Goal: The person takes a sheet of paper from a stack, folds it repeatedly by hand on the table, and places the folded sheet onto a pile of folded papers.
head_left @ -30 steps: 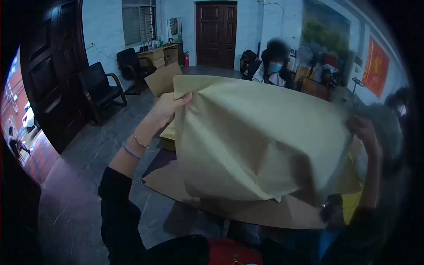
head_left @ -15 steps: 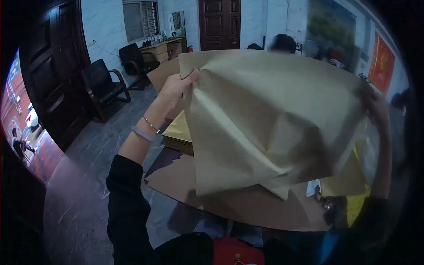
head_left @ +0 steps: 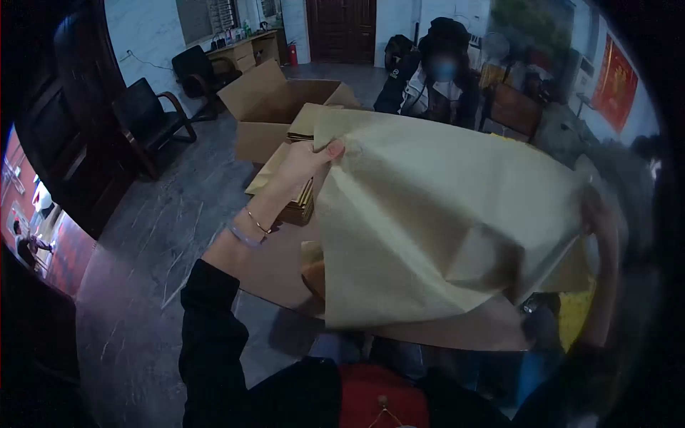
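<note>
A large, creased sheet of brown paper [head_left: 421, 228] is held up in front of me and spans most of the work surface. My left hand [head_left: 310, 162] pinches its upper left corner between thumb and fingers. At the right edge, my right hand [head_left: 596, 210] grips the sheet, though it is dim and partly blurred. Just behind my left hand lies a stack of folded brown paper [head_left: 298, 208]. The sheet covers much of the brown cardboard-like tabletop [head_left: 275, 274].
An open cardboard box [head_left: 265, 141] stands beyond the stack. A person in a mask [head_left: 442, 78] is across the table. Black armchairs [head_left: 153, 118] line the left wall, near a dark door [head_left: 78, 121]. Yellow material [head_left: 574, 317] hangs at the right.
The sheet's top edge and both hands are lower in view. The open box and the person across the table now show more fully above it.
</note>
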### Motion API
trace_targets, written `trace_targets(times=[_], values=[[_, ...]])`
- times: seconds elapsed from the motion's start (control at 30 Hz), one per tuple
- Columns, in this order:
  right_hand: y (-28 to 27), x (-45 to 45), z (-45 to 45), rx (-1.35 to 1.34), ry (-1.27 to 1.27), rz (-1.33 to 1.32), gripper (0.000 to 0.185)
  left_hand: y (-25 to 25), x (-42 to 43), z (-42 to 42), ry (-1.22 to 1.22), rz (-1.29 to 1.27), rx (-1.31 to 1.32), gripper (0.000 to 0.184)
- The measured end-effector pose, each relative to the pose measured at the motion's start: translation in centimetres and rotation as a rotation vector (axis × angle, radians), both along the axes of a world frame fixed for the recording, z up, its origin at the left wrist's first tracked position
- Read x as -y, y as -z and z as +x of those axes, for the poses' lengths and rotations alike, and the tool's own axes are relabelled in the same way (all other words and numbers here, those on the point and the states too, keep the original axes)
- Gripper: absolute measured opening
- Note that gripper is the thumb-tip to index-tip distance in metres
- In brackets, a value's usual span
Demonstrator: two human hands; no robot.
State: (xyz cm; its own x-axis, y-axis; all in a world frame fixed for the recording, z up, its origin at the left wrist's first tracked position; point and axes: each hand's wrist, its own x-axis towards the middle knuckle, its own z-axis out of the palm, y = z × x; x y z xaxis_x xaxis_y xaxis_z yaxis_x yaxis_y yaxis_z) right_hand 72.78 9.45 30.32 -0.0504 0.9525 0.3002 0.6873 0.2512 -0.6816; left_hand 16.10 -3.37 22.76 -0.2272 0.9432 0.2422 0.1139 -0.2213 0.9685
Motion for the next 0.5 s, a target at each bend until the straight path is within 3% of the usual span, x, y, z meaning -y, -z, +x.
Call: trace_targets(times=[0.2,0.3,0.5], values=[[-0.1,0.3,2.1,0.156,0.088,0.112,0.032,-1.1,-0.3,1.8,-0.040,-0.049,0.027,0.053],[0.3,-0.6,3.4,0.084,-0.010,0.099,0.033,-0.9,-0.7,1.5,-0.052,-0.007,0.001,0.054],[-1.7,1.2,3.6,0.076,0.068,0.201,0.033,-3.5,-2.2,-0.7,-0.166,0.024,-0.089,0.065]])
